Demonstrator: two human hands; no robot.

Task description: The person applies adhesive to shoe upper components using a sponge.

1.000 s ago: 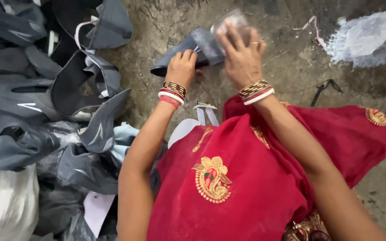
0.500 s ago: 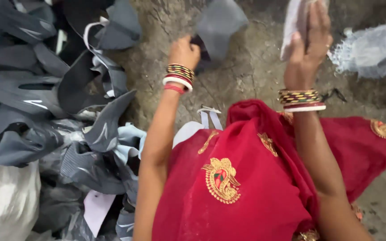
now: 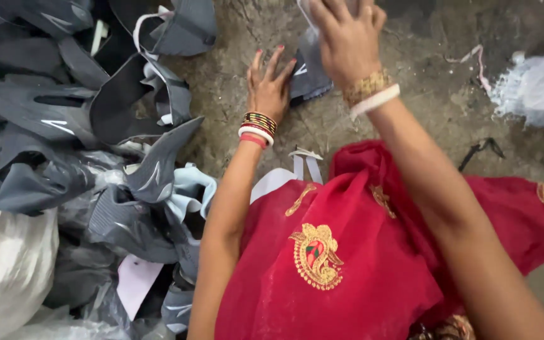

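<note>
White sack [image 3: 4,264]: near left corner, bulging, pale woven cloth, pressed against the grey heap.

Heap of grey shoe uppers [image 3: 96,126]: fills the left side from near to far (dark grey pieces with pale lining and thin light stripes), piled loosely over one another; some lie in clear plastic.

Pink-white tag [image 3: 135,280]: lies among the near pieces of the heap, flat.

Floor [image 3: 234,119]: rough, brownish-grey, bare between the heap and the hands.

Left hand [image 3: 269,85]: palm down, fingers spread and flat, closed on nothing; its fingertips lie beside or on the left edge of the grey piece on the floor (I cannot tell if they press on it). Striped bangles sit at the wrist.

Grey upper piece [image 3: 310,75]: on the floor at the far middle, between the two hands, partly hidden under the right hand.

Right hand [image 3: 347,41]: raised over the grey piece, fingers curled about something pale at the top edge; what it is cannot be told. Gold and white bangles at the wrist.

Red cloth [image 3: 347,252]: near middle to right, draped, with gold embroidered motifs.

White plastic scrap [image 3: 533,85]: far right on the floor, crumpled, well apart from the hands.
</note>
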